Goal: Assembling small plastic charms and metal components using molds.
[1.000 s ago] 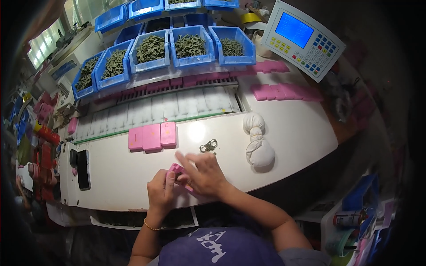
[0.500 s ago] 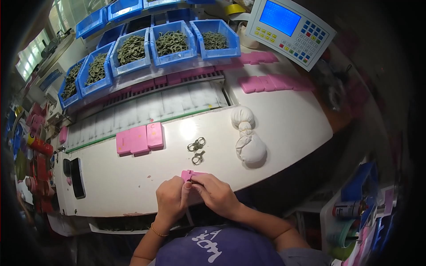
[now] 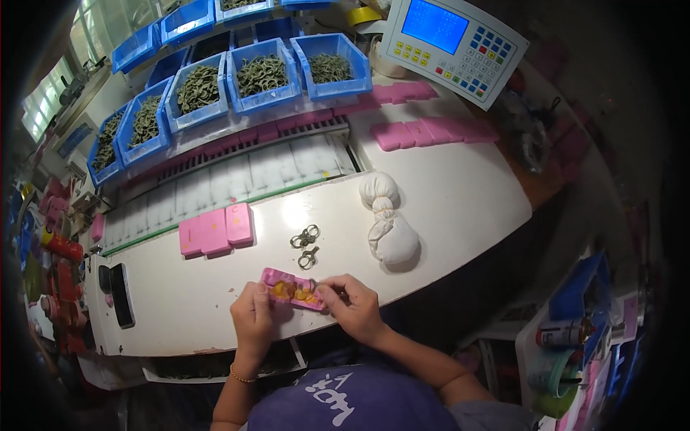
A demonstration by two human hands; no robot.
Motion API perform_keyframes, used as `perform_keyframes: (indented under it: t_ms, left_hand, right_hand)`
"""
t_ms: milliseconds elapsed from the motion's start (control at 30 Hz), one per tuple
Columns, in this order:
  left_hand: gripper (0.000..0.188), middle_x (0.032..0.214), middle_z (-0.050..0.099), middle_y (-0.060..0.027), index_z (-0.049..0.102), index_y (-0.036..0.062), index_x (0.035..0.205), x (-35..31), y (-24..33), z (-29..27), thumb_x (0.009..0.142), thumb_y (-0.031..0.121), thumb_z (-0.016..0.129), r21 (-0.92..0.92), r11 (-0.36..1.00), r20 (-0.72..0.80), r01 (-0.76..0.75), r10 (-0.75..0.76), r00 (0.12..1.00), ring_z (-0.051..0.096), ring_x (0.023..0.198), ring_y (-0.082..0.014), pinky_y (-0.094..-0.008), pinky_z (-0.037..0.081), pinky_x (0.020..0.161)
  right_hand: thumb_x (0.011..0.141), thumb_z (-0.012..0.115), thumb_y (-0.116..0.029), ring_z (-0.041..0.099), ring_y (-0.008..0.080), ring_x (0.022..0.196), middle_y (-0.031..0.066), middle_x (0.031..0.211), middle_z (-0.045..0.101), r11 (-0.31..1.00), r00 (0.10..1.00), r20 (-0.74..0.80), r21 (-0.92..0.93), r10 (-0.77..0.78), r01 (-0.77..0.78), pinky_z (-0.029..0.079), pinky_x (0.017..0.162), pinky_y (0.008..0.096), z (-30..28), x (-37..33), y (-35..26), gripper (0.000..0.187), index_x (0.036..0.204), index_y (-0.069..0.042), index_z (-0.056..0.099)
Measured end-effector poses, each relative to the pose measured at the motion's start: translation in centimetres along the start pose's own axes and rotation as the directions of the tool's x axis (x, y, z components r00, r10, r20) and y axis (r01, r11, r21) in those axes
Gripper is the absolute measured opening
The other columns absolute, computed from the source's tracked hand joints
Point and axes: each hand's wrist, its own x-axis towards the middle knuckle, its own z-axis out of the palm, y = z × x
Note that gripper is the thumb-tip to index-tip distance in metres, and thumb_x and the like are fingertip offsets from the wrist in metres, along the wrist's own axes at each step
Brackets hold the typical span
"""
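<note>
My left hand (image 3: 252,316) is closed on the left end of a pink mould (image 3: 293,289), its thumb pressed along the edge. The mould lies tilted above the table's front edge, its face showing orange-stained hollows. At the mould's right end, my right hand (image 3: 352,307) is closed in a pinch, with a small dark, curved shape at its fingertips that I cannot make out clearly. Beyond the mould lie several greenish metal ring-shaped pieces (image 3: 305,236), most in a cluster and one (image 3: 307,258) apart, nearer me.
A knotted white cloth bag (image 3: 394,237) sits right of the rings. Pink blocks (image 3: 205,233) stand to the left, more (image 3: 431,133) at the back right. Blue bins (image 3: 269,101) of ring pieces line the back, beside a keypad console (image 3: 455,50). A phone (image 3: 122,296) lies far left.
Both hands have drawn apart, the left one leftward. The pink mould, mostly covered by the fingers before, now shows its hollowed face. The whole view has shifted slightly.
</note>
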Motion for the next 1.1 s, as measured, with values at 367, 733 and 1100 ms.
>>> perform_keyframes:
  t_ms: [367, 733, 1100]
  left_hand:
    - [0.018, 0.069, 0.064, -0.0057, 0.063, -0.0016, 0.084, -0.3, -0.5, 1.4, 0.092, 0.014, 0.068, 0.005, 1.000, -0.208, -0.026, 0.027, 0.978, 0.059, 0.058, -0.0127, -0.0285, 0.046, 0.055]
    - [0.040, 0.088, 0.060, -0.0101, 0.058, 0.0010, 0.097, 2.4, 4.7, 1.4, 0.098, 0.040, 0.052, -0.967, 0.174, 0.093, 0.188, -0.445, 0.891, 0.061, 0.085, -0.0200, -0.0351, 0.052, 0.083]
    - [0.064, 0.066, 0.055, -0.0083, 0.056, 0.0036, 0.097, 2.8, 1.8, -0.1, 0.097, 0.064, 0.036, -0.968, 0.109, 0.148, 0.227, -0.486, 0.861, 0.050, 0.050, -0.0166, -0.0315, 0.047, 0.049]
  right_hand:
    - [0.090, 0.070, -0.017, 0.063, 0.0135, 0.065, 0.0106, 0.084, 0.066, 0.950, 0.982, 0.188, -0.301, -0.020, 0.077, 0.050, 0.061, 0.0264, 0.7, 2.4, -2.3, 0.045, 0.130, -0.003, 0.054]
    - [0.098, 0.060, -0.007, 0.062, 0.0157, 0.097, 0.0087, 0.113, 0.059, 0.827, 0.867, 0.488, 0.446, 0.096, -0.343, 0.052, 0.083, 0.0310, 0.8, 0.9, -2.1, 0.036, 0.127, -0.003, 0.040]
    - [0.081, 0.076, -0.016, 0.060, 0.0326, 0.099, 0.0168, 0.112, 0.062, 0.778, 0.955, -0.001, -0.580, -0.296, 0.240, 0.049, 0.083, 0.0418, -4.6, 5.3, -1.9, 0.041, 0.117, -0.004, 0.060]
